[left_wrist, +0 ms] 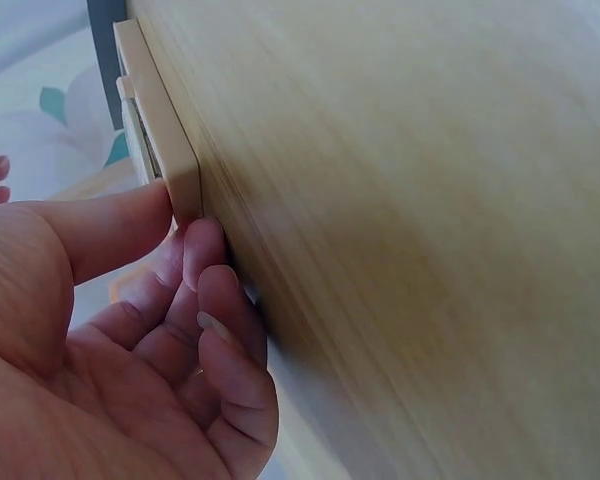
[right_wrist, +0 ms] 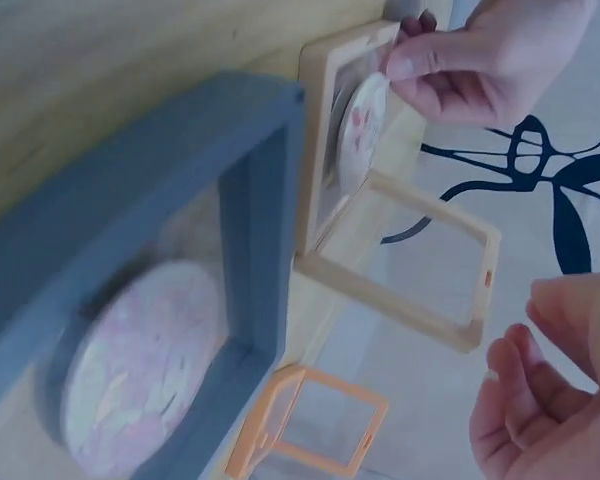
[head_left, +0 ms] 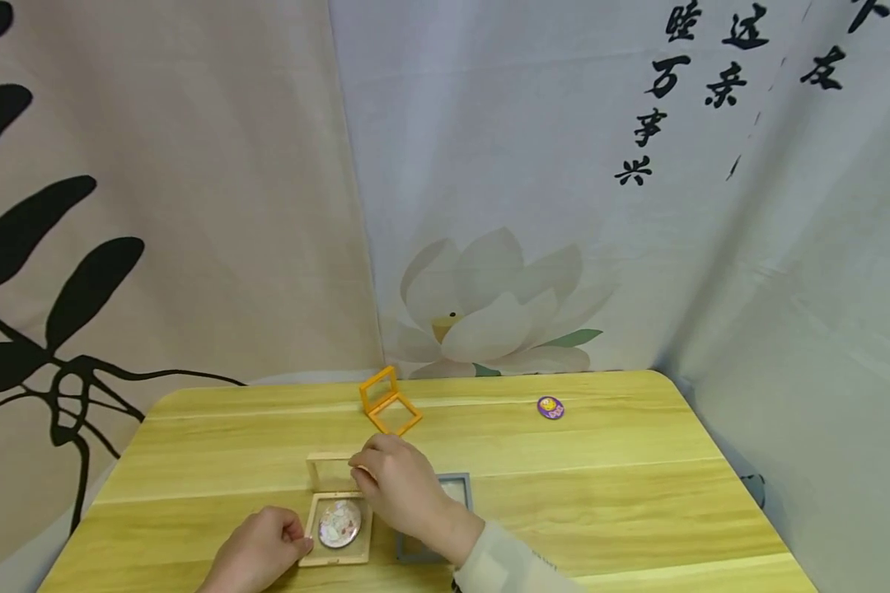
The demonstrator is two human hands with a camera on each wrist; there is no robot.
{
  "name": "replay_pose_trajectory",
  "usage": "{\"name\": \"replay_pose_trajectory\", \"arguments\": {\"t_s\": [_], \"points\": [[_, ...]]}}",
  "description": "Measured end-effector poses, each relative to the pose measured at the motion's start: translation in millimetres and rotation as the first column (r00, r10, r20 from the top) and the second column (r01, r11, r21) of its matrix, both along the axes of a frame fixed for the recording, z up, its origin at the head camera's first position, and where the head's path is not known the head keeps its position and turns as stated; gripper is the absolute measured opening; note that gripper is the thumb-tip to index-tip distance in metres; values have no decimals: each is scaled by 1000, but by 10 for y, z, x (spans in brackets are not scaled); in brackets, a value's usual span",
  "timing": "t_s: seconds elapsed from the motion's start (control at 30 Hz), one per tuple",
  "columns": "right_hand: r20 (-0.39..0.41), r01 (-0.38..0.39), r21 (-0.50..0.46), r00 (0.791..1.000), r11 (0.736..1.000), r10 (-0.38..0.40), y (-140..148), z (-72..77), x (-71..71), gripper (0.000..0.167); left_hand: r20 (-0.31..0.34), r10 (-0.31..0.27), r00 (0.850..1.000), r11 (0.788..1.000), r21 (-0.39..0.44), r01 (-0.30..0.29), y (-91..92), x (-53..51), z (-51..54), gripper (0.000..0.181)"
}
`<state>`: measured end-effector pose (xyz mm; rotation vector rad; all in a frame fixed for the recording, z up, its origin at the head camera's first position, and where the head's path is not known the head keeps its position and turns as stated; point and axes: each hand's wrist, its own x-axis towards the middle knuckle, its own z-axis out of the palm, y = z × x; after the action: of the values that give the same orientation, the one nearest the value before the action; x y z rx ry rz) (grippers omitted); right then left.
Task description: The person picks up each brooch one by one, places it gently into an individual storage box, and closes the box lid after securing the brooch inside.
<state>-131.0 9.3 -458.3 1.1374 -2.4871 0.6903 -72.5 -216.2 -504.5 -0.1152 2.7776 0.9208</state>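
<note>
From the head, the cream frame (head_left: 335, 562) lies near the front edge of the table (head_left: 601, 494), left of the middle. Its lid (head_left: 330, 474) stands up, and a round badge (head_left: 339, 524) sits inside. The left hand (head_left: 263, 548) pinches it close to its front left corner. The right hand (head_left: 408, 494) is at the lid's top right corner. The grey frame (head_left: 452, 476) lies just right, partly under that hand. Near the back edge are the open orange frame (head_left: 383, 402) and, closer to the back right corner, a purple badge (head_left: 550, 408).

From the left wrist, the left hand has its thumb on top of the cream frame and fingertips at its side.

From the right wrist, the right hand is a little bent, with a narrow gap from thumb to fingers. It holds nothing, just beside the lid. The grey frame has 1 pale badge (right_wrist: 145, 365) in it.
</note>
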Motion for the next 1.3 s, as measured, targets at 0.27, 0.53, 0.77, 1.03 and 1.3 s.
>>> {"name": "replay_pose_trajectory", "arguments": {"t_s": [0.27,0.53,0.77,1.03,1.3], "points": [[27,64,22,998,998,-65,15,-61,-96,22,15,2,1000,1000,5,-2,-10,-2,8,30],[46,50,31,998,998,-51,50,-128,-89,15,11,2,1000,1000,-4,-2,-10,-5,-7,31],[81,27,70,996,997,-33,83,-92,12,14,17,7,1000,1000,7,-7,-13,-2,-22,30],[23,-16,138,1000,990,13,115,-49,155,6,15,3,1000,1000,11,-3,-25,-2,-33,27],[-23,-60,196,998,979,66,121,-113,283,3,19,6,1000,999,39,-7,-48,-10,-57,29]]}}
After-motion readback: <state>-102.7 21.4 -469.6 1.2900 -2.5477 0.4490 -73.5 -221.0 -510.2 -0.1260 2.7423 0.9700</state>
